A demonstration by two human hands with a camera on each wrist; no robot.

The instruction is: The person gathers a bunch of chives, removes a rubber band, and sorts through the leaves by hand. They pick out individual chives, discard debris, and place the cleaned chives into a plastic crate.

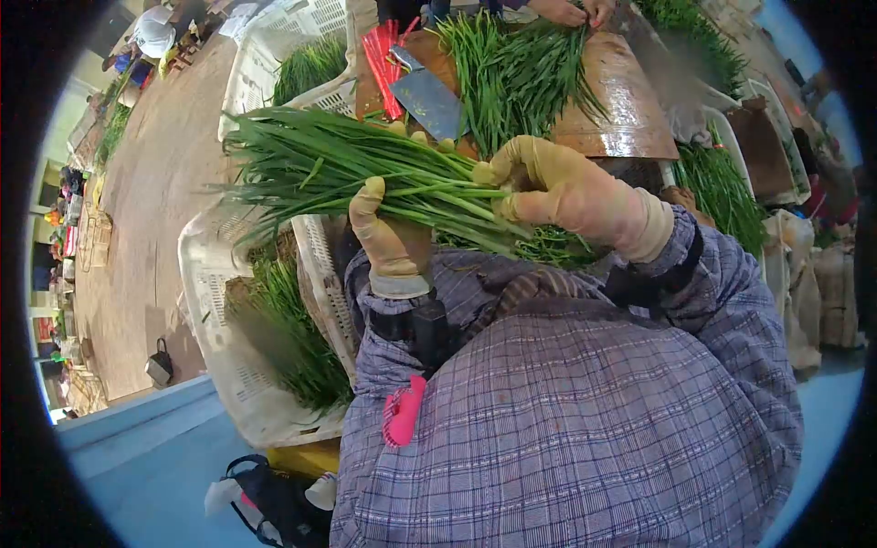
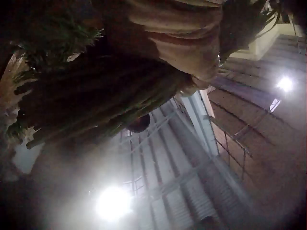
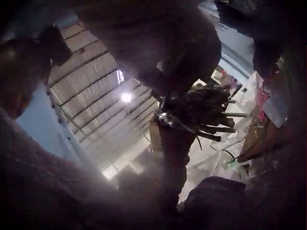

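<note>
A bunch of green garlic chives [image 1: 338, 169] lies sideways in front of the chest, leaf tips to the left and pale stem ends to the right. My gloved left hand [image 1: 399, 242] grips it around the middle, thumb on the near side and fingertips showing over the far side. At the stem end, my gloved right hand [image 1: 585, 196] pinches stems between thumb and forefinger. The left wrist view shows the bunch [image 2: 96, 96] dark below the glove [image 2: 182, 43]. In the right wrist view, cut stem ends [image 3: 216, 127] poke out by the shadowed fingers.
Beyond the bunch, a wooden board [image 1: 630, 119] bears loose chives [image 1: 521, 78], a flat metal blade [image 1: 427, 100] and red strips [image 1: 379, 68]. Another person's hands [image 1: 562, 11] work at its far side. White crates [image 1: 206, 301] of greens stand left; more greens [image 1: 722, 192] are right.
</note>
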